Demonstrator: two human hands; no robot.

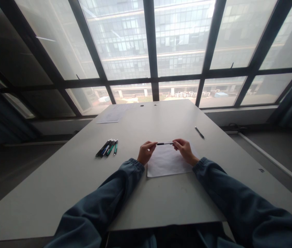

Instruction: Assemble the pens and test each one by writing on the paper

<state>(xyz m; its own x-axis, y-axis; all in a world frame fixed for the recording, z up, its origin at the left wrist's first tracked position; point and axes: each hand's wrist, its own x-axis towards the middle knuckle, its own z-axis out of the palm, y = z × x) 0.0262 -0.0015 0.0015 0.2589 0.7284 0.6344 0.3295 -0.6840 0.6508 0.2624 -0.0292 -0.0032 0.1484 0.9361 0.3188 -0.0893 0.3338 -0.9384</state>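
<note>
A pen (165, 143) with a dark grip and a clear barrel is held level between my two hands, above a sheet of white paper (166, 163). My left hand (146, 151) pinches the dark end of the pen. The other end is between the fingertips of my right hand (183, 150). To the left of my left hand lies a row of several pens (107, 148), dark and green. Beyond my right hand, a single dark pen (199, 132) lies apart on the table.
The white table (65, 186) stretches toward the large windows (179, 38). More paper (111, 115) lies at its far left. Two small dark round spots (142, 105) show near the far edge. A small dark mark (261, 170) is at the right side.
</note>
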